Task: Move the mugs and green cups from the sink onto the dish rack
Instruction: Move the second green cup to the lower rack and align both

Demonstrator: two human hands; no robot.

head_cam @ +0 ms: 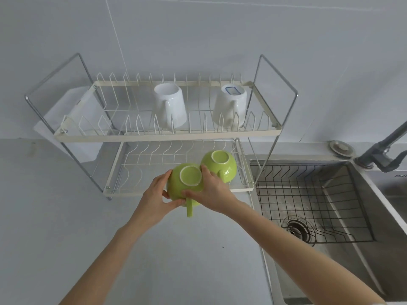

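A person stands at a grey table with a two-tier wire dish rack (167, 133) against the far wall and a steel sink (343, 208) to the right. Both hands hold one upside-down green cup (185, 183) over the near edge of the rack's lower tier. The left hand (154, 199) cups its left side and the right hand (211, 192) its right, fingers (203, 170) curled snugly around the body, its handle pointing down toward the viewer. A second green cup (220, 165) already sits upside down on the lower tier, touching the held cup's right side. Two white mugs (169, 106) stand upside down on the upper tier, one at the middle, one at the right. The sink basket looks empty, so this seems to be the last item. The next move calls for lowering the cup between the wires, left of its twin, then letting go.
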